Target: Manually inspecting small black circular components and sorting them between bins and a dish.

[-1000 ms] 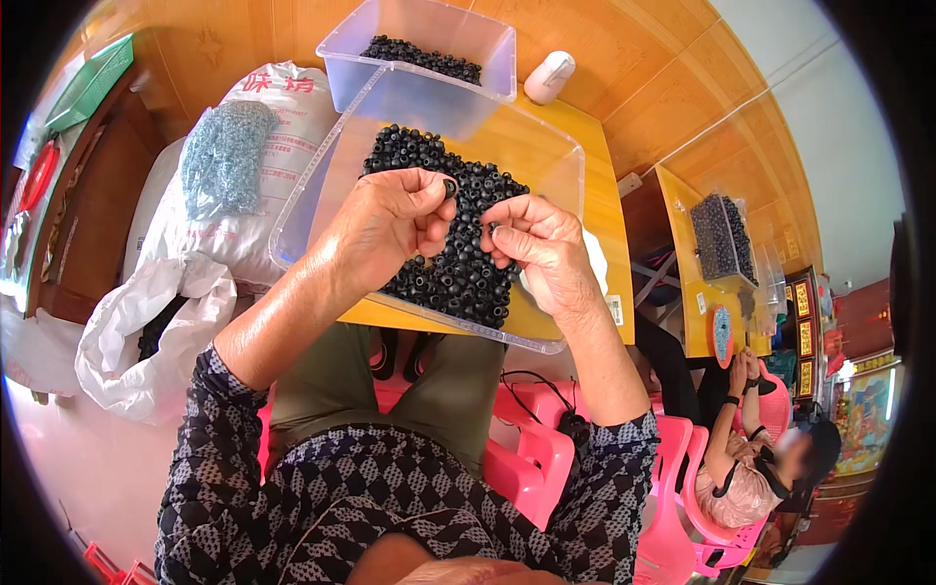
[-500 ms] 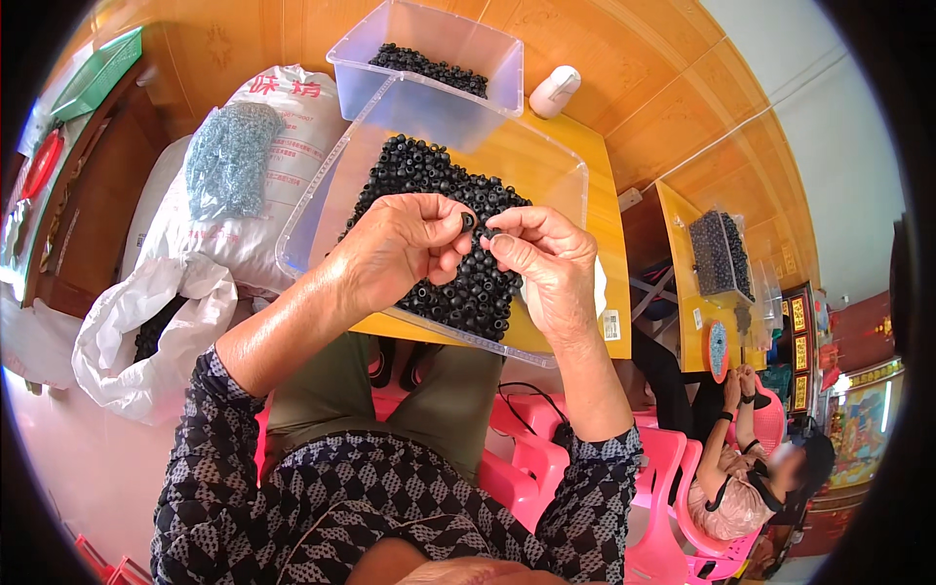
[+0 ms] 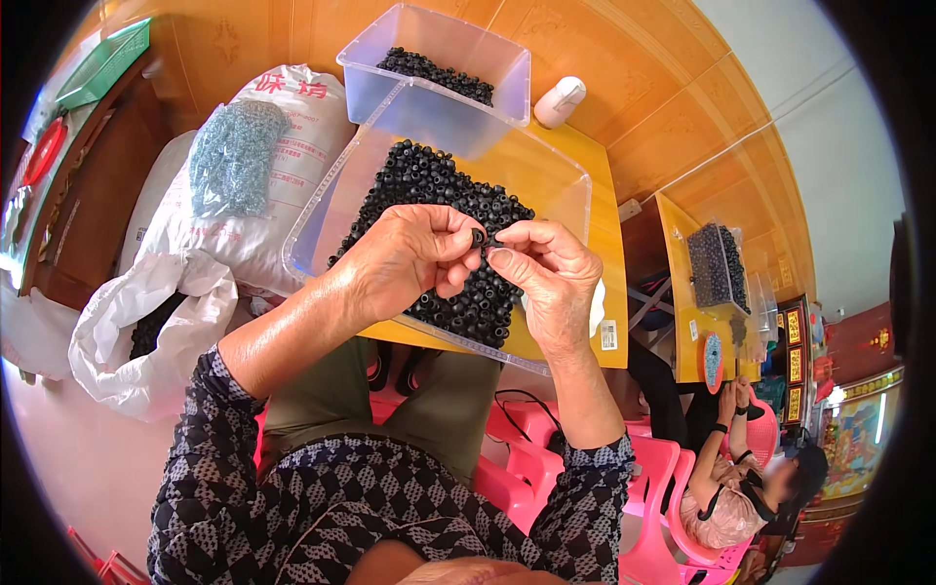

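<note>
Above a clear plastic bin (image 3: 310, 207), my two hands meet fingertip to fingertip. My left hand (image 3: 395, 261) pinches a small black ring-shaped part (image 3: 478, 237) between thumb and forefinger, its other fingers curled in. Facing it, my right hand (image 3: 558, 285) is closed in a pinch of thumb and forefinger right against that part. Something small and dark shows at the right fingertips, too hidden to name. Under the hands, the bin holds a heap of small black ring-like plastic parts (image 3: 429, 180).
A second clear bin (image 3: 434, 21) with black parts stands behind, beside a white bottle (image 3: 560, 101). Left are a big white sack (image 3: 312, 127) carrying a bag of bluish pieces (image 3: 234, 161), and an open white bag (image 3: 107, 341). At right, another person (image 3: 726, 497) sits by a second table.
My hands have come closer together, so the right fingertips now meet the black part in my left hand. The whole view has shifted slightly.
</note>
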`<state>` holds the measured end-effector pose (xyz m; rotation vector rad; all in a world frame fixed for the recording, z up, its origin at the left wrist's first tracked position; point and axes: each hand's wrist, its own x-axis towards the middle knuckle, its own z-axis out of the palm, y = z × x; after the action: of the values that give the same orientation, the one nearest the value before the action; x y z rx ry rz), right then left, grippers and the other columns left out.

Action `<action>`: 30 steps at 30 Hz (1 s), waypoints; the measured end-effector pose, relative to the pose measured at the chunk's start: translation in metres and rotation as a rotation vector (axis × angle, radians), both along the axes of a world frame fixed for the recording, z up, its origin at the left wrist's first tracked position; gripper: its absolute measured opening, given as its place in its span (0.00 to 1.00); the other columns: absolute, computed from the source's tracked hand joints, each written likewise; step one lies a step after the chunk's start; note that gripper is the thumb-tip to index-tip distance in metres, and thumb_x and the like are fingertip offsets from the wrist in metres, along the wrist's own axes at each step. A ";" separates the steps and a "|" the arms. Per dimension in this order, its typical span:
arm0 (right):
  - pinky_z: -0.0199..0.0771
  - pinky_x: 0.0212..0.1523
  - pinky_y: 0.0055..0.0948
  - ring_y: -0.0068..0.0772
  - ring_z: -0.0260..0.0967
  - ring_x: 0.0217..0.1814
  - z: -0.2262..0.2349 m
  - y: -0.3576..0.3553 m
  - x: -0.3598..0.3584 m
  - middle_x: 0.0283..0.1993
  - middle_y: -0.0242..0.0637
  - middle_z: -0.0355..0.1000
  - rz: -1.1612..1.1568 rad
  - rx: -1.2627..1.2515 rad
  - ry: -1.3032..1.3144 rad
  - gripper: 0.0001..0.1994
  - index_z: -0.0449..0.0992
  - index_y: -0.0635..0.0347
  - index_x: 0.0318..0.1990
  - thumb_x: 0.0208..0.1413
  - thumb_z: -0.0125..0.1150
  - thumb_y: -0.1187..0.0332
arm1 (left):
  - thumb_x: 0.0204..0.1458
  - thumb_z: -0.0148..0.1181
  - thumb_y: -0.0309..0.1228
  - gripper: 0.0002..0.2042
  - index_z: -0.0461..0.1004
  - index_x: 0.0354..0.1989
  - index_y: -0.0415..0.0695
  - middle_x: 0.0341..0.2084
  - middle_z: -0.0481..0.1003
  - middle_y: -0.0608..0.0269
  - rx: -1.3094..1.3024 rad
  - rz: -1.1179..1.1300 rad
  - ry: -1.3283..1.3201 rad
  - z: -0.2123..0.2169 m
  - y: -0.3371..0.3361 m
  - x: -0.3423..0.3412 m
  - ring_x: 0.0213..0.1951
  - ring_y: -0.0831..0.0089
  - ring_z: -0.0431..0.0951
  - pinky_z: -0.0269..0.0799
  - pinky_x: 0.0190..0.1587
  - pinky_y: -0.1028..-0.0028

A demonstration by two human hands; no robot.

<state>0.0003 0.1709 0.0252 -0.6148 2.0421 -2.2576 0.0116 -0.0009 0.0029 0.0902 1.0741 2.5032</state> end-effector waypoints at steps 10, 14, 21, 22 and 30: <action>0.66 0.28 0.14 0.18 0.68 0.29 0.002 0.000 -0.001 0.28 0.33 0.72 0.019 0.013 -0.037 0.07 0.74 0.66 0.35 0.46 0.59 0.80 | 0.53 0.52 0.29 0.08 0.67 0.35 0.37 0.24 0.69 0.61 0.022 0.009 -0.009 -0.002 0.001 0.000 0.23 0.77 0.67 0.59 0.24 0.77; 0.65 0.28 0.15 0.18 0.68 0.28 0.000 -0.001 -0.001 0.27 0.33 0.72 0.009 -0.007 -0.053 0.06 0.74 0.66 0.34 0.47 0.59 0.78 | 0.53 0.51 0.29 0.08 0.67 0.35 0.37 0.24 0.69 0.61 0.022 0.001 0.000 -0.003 0.001 -0.001 0.23 0.76 0.66 0.59 0.24 0.77; 0.64 0.27 0.15 0.18 0.65 0.26 -0.002 -0.002 -0.003 0.26 0.33 0.72 -0.005 0.009 -0.106 0.06 0.74 0.67 0.32 0.45 0.61 0.78 | 0.54 0.50 0.29 0.08 0.67 0.34 0.35 0.23 0.68 0.61 -0.027 0.025 -0.009 0.002 0.001 0.001 0.22 0.76 0.65 0.59 0.23 0.77; 0.64 0.27 0.15 0.18 0.65 0.26 -0.002 -0.002 -0.003 0.26 0.33 0.72 -0.004 0.010 -0.106 0.06 0.74 0.67 0.32 0.45 0.61 0.78 | 0.54 0.50 0.28 0.08 0.67 0.34 0.35 0.23 0.68 0.60 -0.045 0.024 -0.009 0.003 0.001 0.001 0.22 0.76 0.65 0.60 0.23 0.77; 0.67 0.28 0.16 0.19 0.66 0.25 -0.001 -0.003 0.000 0.26 0.34 0.71 -0.045 0.011 -0.083 0.06 0.74 0.69 0.30 0.42 0.62 0.81 | 0.54 0.50 0.26 0.07 0.67 0.35 0.35 0.23 0.69 0.59 -0.067 0.021 -0.011 0.003 0.001 0.002 0.21 0.76 0.66 0.61 0.23 0.78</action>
<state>-0.0002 0.1674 0.0237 -0.4702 2.0482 -2.2543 0.0134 0.0000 0.0063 0.0466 1.1590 2.4811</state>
